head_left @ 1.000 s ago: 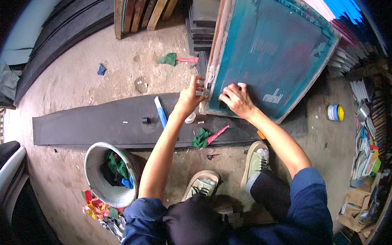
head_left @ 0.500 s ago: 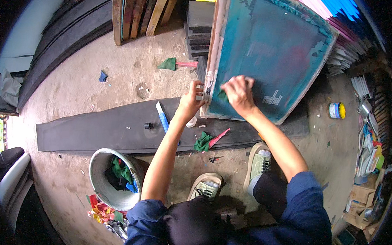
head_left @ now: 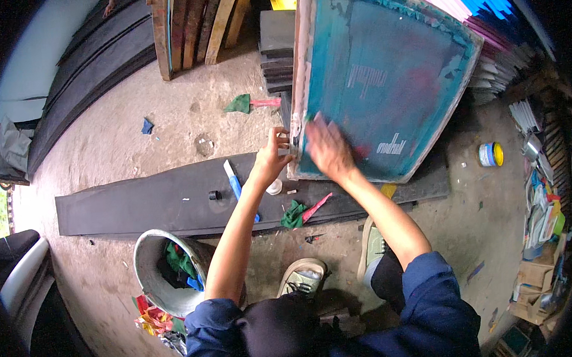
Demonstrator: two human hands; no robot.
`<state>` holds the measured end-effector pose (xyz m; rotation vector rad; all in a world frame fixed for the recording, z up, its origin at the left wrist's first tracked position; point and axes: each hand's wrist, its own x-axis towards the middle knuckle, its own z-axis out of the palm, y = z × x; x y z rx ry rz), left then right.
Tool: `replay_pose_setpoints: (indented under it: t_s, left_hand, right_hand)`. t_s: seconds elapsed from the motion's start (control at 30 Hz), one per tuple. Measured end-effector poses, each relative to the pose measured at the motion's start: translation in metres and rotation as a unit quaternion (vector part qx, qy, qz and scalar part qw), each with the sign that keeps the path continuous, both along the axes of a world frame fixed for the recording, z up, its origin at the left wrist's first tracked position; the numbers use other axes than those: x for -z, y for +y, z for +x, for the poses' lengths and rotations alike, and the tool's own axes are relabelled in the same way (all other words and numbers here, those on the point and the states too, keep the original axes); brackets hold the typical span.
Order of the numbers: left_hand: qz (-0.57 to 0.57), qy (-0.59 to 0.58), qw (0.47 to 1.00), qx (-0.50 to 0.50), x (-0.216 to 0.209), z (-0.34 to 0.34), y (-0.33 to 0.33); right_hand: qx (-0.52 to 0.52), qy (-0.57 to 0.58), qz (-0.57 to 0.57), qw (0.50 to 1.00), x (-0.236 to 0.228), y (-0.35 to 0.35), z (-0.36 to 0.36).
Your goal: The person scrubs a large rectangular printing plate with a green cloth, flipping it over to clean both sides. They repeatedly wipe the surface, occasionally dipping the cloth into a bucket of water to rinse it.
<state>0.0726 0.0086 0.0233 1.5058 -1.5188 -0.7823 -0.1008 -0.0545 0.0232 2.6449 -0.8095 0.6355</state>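
A teal silk-screen printing frame (head_left: 403, 62) leans tilted on the right, with pale lettering-shaped openings in its mesh. At its lower left edge my left hand (head_left: 272, 156) grips the pale border, fingers curled around it. Flat against the mesh just inside that border lies my right hand (head_left: 328, 150), slightly blurred by motion. A bit of green rag (head_left: 309, 118) shows at its fingertips; the palm hides the rest. Below the left hand are a white round lid (head_left: 274, 187), a blue-handled cutter knife (head_left: 234, 184) and a green cloth scrap (head_left: 294, 215) with a pink strip.
A long black board (head_left: 125, 203) lies on the concrete floor under the frame. Nearer stands a grey bucket (head_left: 150, 276) of rags. A yellow paint tin (head_left: 490, 155) is at right. Black slabs (head_left: 278, 36) and wooden frames (head_left: 181, 35) stand behind.
My right hand has slid left and flattened over the mesh, close to the left border. My left hand still holds the edge. The whole view has shifted slightly.
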Motion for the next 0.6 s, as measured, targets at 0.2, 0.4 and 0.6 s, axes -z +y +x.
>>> replay_pose_setpoints:
  t_s: [0.2, 0.4, 0.6]
  left_hand:
    - [-0.01, -0.01, 1.0, 0.014, 0.012, 0.005, 0.001]
    - [0.012, -0.016, 1.0, 0.009, -0.001, 0.002, 0.001]
    - [-0.01, -0.007, 1.0, 0.018, 0.0, -0.008, -0.004]
  right_hand:
    - [-0.122, 0.133, 0.021, 0.983, 0.042, -0.008, -0.064]
    - [0.093, -0.046, 0.083, 0.991, -0.01, -0.009, -0.02]
    - [-0.109, 0.179, -0.027, 0.977, 0.025, -0.007, -0.095]
